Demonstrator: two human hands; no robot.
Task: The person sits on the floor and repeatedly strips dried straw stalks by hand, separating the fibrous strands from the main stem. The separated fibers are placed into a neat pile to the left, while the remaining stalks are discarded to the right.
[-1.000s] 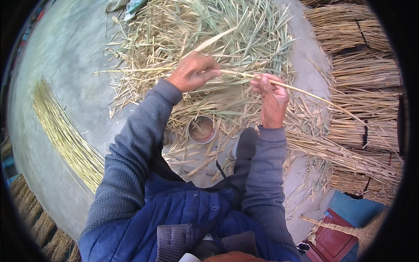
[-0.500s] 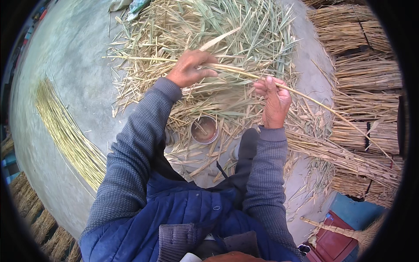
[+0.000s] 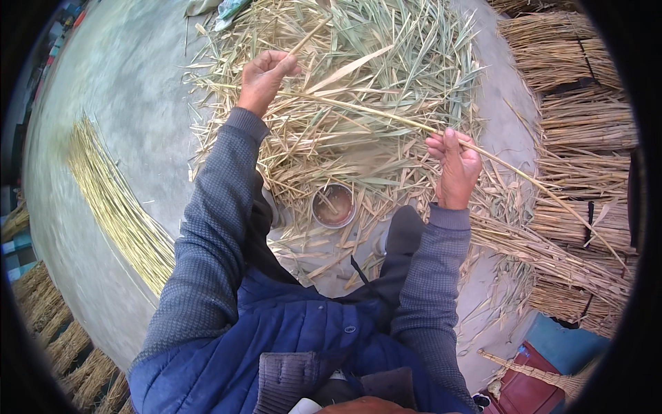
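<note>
A long yellow stalk (image 3: 386, 116) slants down rightward, a tan strip (image 3: 310, 36) upward.

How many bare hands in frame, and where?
2. The left hand, upper left of centre, pinches a pale strip over the leaf heap; the right hand, right of centre, holds a long stalk.

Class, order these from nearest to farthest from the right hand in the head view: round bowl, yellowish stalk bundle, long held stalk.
1. Long held stalk, in the right hand.
2. Round bowl, to the hand's left.
3. Yellowish stalk bundle, far left.
</note>
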